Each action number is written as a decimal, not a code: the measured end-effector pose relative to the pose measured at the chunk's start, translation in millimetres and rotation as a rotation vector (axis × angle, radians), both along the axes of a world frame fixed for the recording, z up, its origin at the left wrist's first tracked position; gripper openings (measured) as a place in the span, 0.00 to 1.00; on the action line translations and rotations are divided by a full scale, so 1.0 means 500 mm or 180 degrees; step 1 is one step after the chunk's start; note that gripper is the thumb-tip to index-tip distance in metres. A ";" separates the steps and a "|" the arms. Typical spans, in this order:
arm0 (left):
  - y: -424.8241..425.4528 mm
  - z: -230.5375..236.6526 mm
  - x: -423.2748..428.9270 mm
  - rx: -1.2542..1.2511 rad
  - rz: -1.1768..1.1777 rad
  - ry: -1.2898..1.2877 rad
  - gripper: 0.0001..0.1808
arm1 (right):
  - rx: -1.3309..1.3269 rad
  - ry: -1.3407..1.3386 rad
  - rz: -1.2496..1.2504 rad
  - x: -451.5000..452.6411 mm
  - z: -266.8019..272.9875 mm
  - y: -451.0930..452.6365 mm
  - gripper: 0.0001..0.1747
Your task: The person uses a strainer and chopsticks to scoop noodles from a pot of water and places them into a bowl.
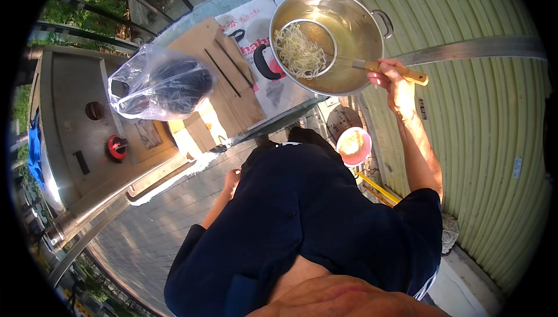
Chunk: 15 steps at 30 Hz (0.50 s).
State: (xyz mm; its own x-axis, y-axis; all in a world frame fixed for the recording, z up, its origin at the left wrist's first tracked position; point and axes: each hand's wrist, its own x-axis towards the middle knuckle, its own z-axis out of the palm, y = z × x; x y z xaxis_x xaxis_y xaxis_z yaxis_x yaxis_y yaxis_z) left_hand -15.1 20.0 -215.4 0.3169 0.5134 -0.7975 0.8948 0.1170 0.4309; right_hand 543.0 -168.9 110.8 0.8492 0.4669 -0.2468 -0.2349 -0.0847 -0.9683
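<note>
My right hand (392,82) grips the wooden handle of a wire mesh strainer (316,35). The strainer's round basket is inside a large stainless steel pot (359,16), which has dark side handles. A heap of pale bean sprouts (298,53) lies mostly in the left part of the basket. Yellowish liquid (359,40) shows in the pot around it; I cannot tell how deep the basket sits. Down at my left side, near my hip, is my left hand (234,180). My dark clothing partly covers it, and its fingers are mostly hidden.
Left of the pot, flattened cardboard (235,112) bears two dark chopsticks (222,72) and a clear plastic bag (168,83) with dark contents. Farther left stands a metal counter (74,99) with a red knob (117,148). A pink bowl (366,147) is low beside the green corrugated wall (471,112).
</note>
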 end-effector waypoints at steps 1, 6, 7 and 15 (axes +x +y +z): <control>0.003 -0.001 -0.006 0.0042 -0.0049 0.0007 0.19 | 0.0053 0.0040 -0.0051 0.001 0.004 0.003 0.18; 0.016 -0.088 -0.071 -0.0048 -0.0185 0.0055 0.21 | 0.0036 -0.0101 -0.0222 0.012 0.045 -0.013 0.17; 0.014 -0.098 -0.072 -0.0080 -0.0194 0.0039 0.21 | -0.0018 -0.0167 -0.0231 0.015 0.057 -0.017 0.17; 0.010 -0.048 -0.024 -0.0272 0.0048 -0.0062 0.19 | -0.1512 -0.1279 -0.0074 -0.002 0.215 -0.009 0.12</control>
